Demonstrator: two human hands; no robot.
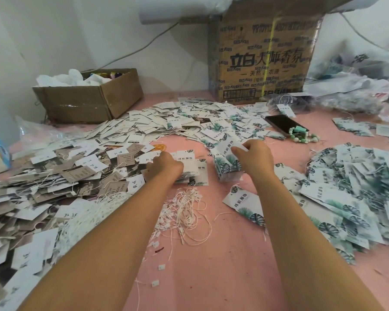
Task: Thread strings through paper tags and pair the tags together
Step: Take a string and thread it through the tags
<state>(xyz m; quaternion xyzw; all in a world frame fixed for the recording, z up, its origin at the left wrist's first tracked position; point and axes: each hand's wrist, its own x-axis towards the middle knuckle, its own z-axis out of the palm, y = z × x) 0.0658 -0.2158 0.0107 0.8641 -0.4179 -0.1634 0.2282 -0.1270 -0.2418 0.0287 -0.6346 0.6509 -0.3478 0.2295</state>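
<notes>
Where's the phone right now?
Head view, far right: the phone lies on the pink table, beside green beads, before the tall cardboard box.

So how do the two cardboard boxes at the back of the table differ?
The small box on the left is low, plain brown and open on top, with white plastic and coloured items showing inside. The large box is much taller, printed all over with dark characters, bound by a yellow strap, and its top runs out of view. The small box stands at the tag pile's far-left edge; the large one stands behind the pile's middle. Both are brown cardboard on the pink table.
</notes>
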